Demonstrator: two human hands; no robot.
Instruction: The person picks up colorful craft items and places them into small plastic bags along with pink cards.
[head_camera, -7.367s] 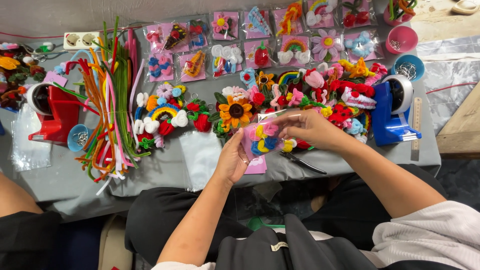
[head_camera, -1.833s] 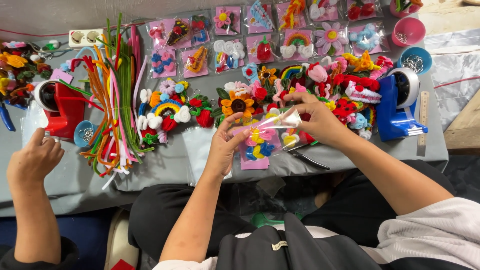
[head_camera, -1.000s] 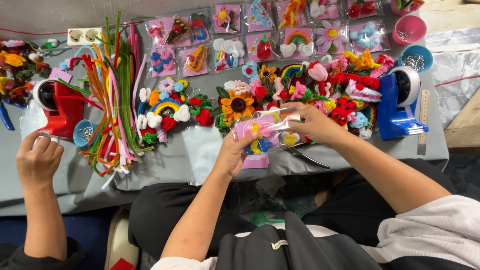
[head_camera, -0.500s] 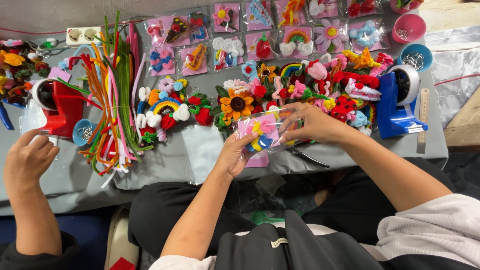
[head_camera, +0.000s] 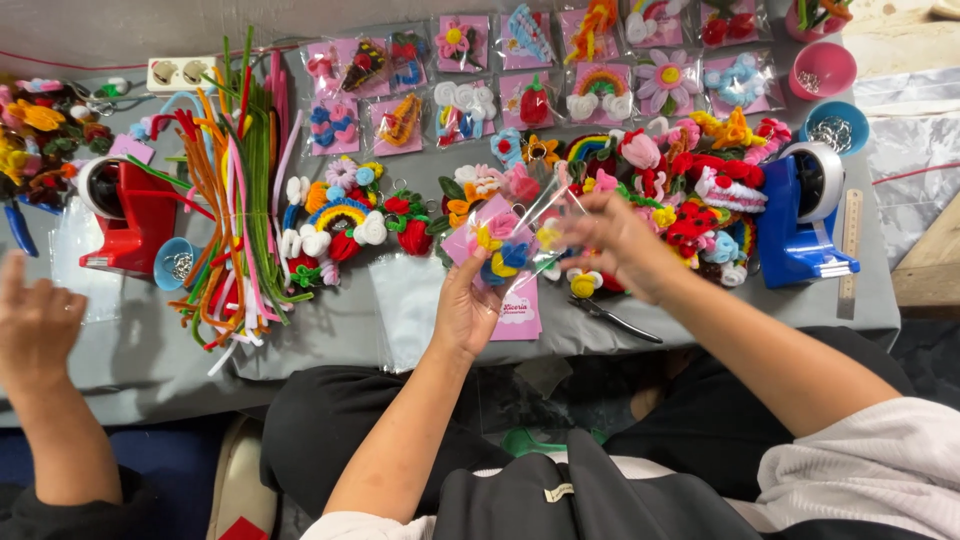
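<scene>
My left hand holds a pink card with a small pipe-cleaner flower charm on it, lifted above the grey table. My right hand pinches a clear plastic sleeve at the card's upper right edge. Below the hands, a second pink card lies flat on the table. Loose colourful pipe-cleaner charms lie in a pile just beyond my right hand.
Another person's hand hovers at the far left by a red tape dispenser. A bundle of pipe cleaners, a blue tape dispenser, pliers, rows of bagged charms and bowls of metal rings surround the work spot.
The card and sleeve have stayed between my hands, shifting slightly. The other person's hand at the left has risen and opened its fingers.
</scene>
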